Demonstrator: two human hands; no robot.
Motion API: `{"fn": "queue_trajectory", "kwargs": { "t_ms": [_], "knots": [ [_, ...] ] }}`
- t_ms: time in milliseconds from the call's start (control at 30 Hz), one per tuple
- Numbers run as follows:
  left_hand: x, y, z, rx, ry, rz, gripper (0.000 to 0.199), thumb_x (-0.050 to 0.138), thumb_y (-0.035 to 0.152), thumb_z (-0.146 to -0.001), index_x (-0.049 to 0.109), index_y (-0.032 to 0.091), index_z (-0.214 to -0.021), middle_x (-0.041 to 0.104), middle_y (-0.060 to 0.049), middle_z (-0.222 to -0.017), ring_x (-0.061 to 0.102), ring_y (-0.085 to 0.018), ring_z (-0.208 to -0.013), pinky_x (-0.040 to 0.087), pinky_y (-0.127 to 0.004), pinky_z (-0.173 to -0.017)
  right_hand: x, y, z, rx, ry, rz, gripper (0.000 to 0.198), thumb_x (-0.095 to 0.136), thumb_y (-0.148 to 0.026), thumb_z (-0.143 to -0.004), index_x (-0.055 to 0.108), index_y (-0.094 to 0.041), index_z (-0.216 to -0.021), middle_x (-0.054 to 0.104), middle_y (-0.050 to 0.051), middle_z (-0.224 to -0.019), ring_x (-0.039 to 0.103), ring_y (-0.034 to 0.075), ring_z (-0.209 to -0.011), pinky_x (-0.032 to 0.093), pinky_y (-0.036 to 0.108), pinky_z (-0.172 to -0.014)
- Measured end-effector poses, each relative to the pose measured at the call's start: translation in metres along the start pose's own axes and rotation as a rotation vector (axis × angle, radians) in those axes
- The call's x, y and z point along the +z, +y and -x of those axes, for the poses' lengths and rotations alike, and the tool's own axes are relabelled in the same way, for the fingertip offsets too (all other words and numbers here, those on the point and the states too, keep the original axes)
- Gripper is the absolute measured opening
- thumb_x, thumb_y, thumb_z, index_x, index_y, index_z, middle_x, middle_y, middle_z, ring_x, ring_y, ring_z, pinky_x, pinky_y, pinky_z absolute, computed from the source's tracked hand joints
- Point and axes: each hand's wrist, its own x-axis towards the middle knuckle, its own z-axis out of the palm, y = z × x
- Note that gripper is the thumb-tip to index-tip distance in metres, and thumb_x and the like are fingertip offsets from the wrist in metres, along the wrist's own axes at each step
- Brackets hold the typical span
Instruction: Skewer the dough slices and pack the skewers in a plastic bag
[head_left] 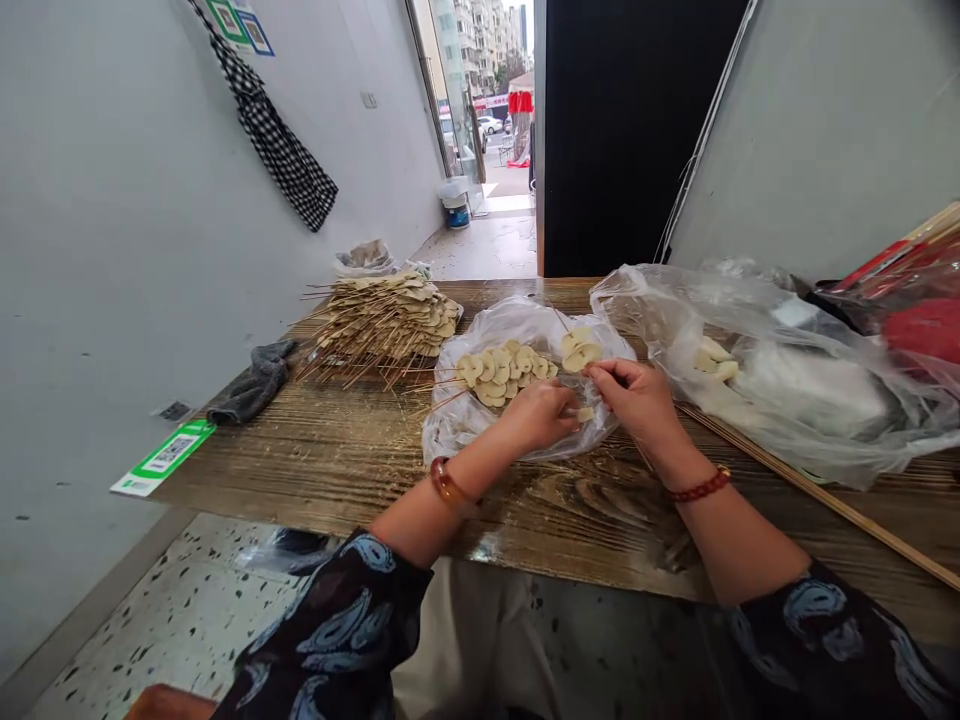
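My right hand (637, 398) is closed, thumb and finger pinching the edge of a skewer of thin, pale round slices (580, 352). The thin stick of that skewer pokes out beyond the slices, away from me. My left hand (541, 414) has its fingers curled together, with a small pale slice (584, 414) at their tips. Both hands are over a clear plastic bag (457, 435) spread on the wooden table (315, 470). On the bag, left of my hands, lie several finished-looking skewers of slices (499, 370), sticks pointing left.
A high pile of slice skewers (390, 320) stands at the back left, beside a dark grey cloth (259, 382). To the right lie a large plastic bag (817, 390) with pale pieces inside and long thin sticks (825, 495). A green code card (169, 455) sits at the left corner.
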Motion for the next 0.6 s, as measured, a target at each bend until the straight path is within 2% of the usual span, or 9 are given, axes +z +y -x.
{"fn": "queue_trajectory", "kwargs": {
  "t_ms": [133, 267, 367, 433, 600],
  "knots": [
    [0.005, 0.0, -0.003, 0.022, -0.035, -0.028, 0.016, 0.061, 0.017, -0.071, 0.07, 0.018, -0.084, 0.061, -0.009, -0.089, 0.058, -0.022, -0.084, 0.045, -0.032, -0.078, 0.0, 0.0, 0.0, -0.007, -0.007, 0.022, 0.031, 0.061, -0.04, -0.075, 0.073, -0.012, -0.08, 0.053, -0.004, -0.052, 0.041, 0.01, -0.047, 0.032, 0.023, -0.047],
    [0.006, -0.008, -0.002, 0.013, 0.044, 0.065, 0.013, 0.057, 0.012, -0.072, 0.068, 0.018, -0.076, 0.061, -0.006, -0.083, 0.056, -0.018, -0.076, 0.044, -0.03, -0.074, 0.001, 0.0, 0.001, -0.01, -0.016, 0.029, 0.029, 0.061, -0.039, -0.076, 0.073, -0.013, -0.079, 0.051, -0.004, -0.053, 0.04, 0.009, -0.048, 0.031, 0.023, -0.047],
    [0.002, -0.015, -0.001, -0.091, 0.144, 0.245, 0.004, 0.061, 0.014, -0.069, 0.06, 0.018, -0.068, 0.056, 0.0, -0.068, 0.048, -0.012, -0.062, 0.04, -0.024, -0.06, 0.001, 0.0, 0.001, -0.007, -0.014, 0.024, 0.029, 0.061, -0.039, -0.076, 0.073, -0.012, -0.08, 0.053, -0.003, -0.055, 0.04, 0.009, -0.048, 0.03, 0.022, -0.046],
    [-0.004, -0.018, 0.0, -0.157, 0.183, 0.419, 0.01, 0.065, 0.016, -0.067, 0.055, 0.017, -0.065, 0.05, 0.004, -0.059, 0.044, -0.009, -0.054, 0.035, -0.021, -0.052, 0.001, -0.001, 0.001, -0.011, -0.011, 0.031, 0.03, 0.061, -0.039, -0.076, 0.073, -0.012, -0.08, 0.054, -0.002, -0.057, 0.04, 0.009, -0.048, 0.03, 0.022, -0.045],
    [-0.025, -0.012, 0.008, -0.263, 0.105, 0.837, 0.018, 0.07, 0.026, -0.069, 0.055, 0.016, -0.073, 0.053, 0.005, -0.056, 0.049, -0.006, -0.047, 0.034, -0.018, -0.046, 0.001, -0.002, 0.001, 0.016, -0.006, 0.015, 0.032, 0.062, -0.041, -0.075, 0.073, -0.012, -0.081, 0.053, -0.003, -0.055, 0.04, 0.009, -0.046, 0.03, 0.023, -0.045]
  ]
}}
